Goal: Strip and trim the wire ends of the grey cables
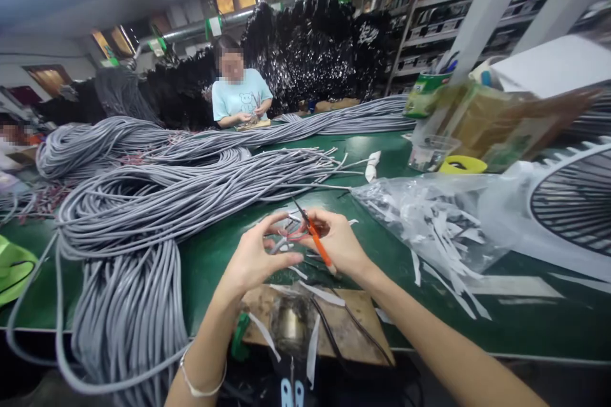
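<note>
My left hand (255,257) pinches the end of a grey cable (279,245) between thumb and fingers, over the green table (214,254). My right hand (337,241) is closed round an orange-handled tool (315,235) with a thin dark tip, held against the cable end. Thin coloured wires show between the two hands. Right below them lies a small wooden board (356,331) with white strips of paper on it.
Big bundles of grey cable (143,203) cover the table's left half. A clear plastic bag of white strips (439,216) lies to the right, a white fan grille (573,197) beyond it. A person in a light blue shirt (241,98) works across the table.
</note>
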A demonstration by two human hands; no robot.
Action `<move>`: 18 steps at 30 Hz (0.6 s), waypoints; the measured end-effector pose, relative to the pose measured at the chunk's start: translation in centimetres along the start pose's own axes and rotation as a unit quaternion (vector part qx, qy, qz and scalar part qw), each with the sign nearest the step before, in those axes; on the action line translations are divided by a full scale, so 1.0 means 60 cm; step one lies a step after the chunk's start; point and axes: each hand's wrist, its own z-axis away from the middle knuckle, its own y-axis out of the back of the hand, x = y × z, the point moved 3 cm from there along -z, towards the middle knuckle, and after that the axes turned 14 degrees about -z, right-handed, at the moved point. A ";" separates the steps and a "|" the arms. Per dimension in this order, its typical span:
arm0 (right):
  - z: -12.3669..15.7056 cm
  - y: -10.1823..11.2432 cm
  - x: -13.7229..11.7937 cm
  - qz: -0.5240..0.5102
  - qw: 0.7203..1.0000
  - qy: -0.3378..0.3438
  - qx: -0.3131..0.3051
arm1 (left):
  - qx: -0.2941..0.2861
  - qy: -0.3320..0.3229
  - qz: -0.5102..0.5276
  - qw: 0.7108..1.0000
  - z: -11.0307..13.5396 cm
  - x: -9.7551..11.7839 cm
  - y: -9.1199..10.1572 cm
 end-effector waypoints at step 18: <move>0.008 0.001 0.031 -0.049 0.997 -0.055 0.002 | 0.022 0.044 0.245 0.968 0.007 -0.051 -0.013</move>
